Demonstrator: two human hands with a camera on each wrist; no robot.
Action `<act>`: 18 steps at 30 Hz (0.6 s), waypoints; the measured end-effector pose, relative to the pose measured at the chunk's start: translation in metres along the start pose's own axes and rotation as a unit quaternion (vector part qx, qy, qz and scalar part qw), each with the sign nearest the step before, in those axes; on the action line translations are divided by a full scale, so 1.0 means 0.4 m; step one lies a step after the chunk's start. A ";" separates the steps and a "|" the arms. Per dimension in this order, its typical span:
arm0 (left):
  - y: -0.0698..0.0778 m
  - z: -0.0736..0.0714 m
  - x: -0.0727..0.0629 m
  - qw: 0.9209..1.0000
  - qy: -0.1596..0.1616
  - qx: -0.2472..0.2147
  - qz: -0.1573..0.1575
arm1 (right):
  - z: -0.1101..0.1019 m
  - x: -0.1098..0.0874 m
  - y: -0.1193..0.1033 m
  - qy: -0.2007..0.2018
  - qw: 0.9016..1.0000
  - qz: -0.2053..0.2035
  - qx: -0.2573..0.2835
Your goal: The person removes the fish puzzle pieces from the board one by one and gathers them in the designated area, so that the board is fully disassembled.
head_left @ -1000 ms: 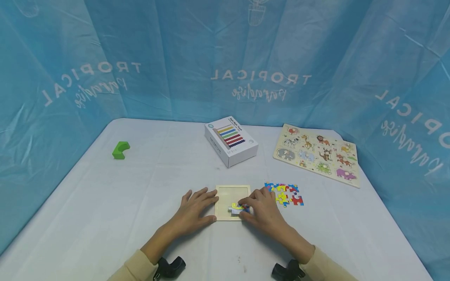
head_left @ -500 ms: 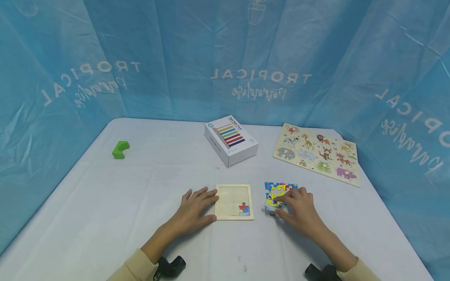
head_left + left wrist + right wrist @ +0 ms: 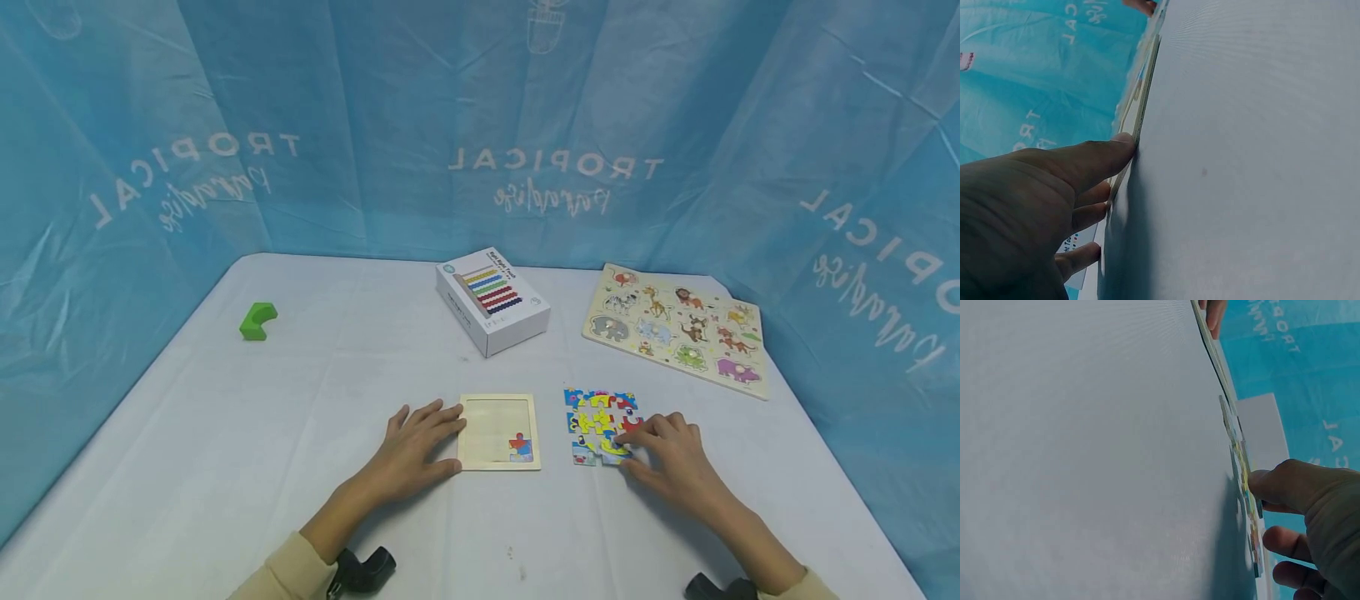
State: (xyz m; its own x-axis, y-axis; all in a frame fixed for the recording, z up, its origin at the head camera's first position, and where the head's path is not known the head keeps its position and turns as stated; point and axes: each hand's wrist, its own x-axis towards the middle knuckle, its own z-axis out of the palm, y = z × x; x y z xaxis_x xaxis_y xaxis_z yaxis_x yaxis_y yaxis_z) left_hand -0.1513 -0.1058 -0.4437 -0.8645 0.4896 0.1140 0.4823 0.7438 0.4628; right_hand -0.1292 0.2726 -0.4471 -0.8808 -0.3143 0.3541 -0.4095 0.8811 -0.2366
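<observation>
In the head view a shallow square wooden puzzle tray (image 3: 491, 429) lies on the white table, with a red and blue jigsaw piece (image 3: 521, 448) in its lower right corner. My left hand (image 3: 416, 450) rests along the tray's left edge, fingers spread and thumb against the lower corner. Right of the tray lies a loosely fitted group of colourful jigsaw pieces (image 3: 592, 408). At the bottom of that group, my right hand (image 3: 675, 467) pinches a yellow and blue jigsaw piece (image 3: 613, 447) between thumb and finger. The right wrist view shows the pieces edge-on, with the thumb (image 3: 1266, 483) on one.
Behind the tray stands a white box (image 3: 493, 302) with a coloured-bead picture. A wooden animal board (image 3: 675, 329) lies at the back right, and a green arch-shaped block (image 3: 257, 321) at the back left. A blue printed curtain (image 3: 405, 108) encloses the table's far sides.
My right hand has carried a piece from over the tray to the jigsaw group on the right, then shifted further right along its lower edge. My left hand has stayed put.
</observation>
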 end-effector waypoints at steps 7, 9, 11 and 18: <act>-0.001 0.001 -0.001 1.000 0.001 0.000 0.000 | 0.008 -0.005 0.009 0.002 1.000 -0.010 -0.005; -0.001 0.001 -0.001 1.000 0.002 0.000 0.000 | 0.008 -0.006 0.009 -0.006 1.000 -0.005 -0.007; -0.001 0.002 -0.001 1.000 0.005 0.000 0.000 | 0.007 -0.006 0.009 -0.014 1.000 0.000 -0.010; -0.002 0.003 0.000 1.000 0.008 0.003 0.001 | 0.004 -0.005 0.005 -0.021 1.000 0.010 -0.009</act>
State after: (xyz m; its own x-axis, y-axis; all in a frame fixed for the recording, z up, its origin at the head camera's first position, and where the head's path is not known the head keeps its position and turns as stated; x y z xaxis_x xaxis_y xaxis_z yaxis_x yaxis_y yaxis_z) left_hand -0.1514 -0.1057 -0.4452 -0.8654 0.4841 0.1293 0.4851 0.7452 0.4576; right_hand -0.1287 0.2744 -0.4496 -0.8985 -0.3104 0.3105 -0.3870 0.8939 -0.2263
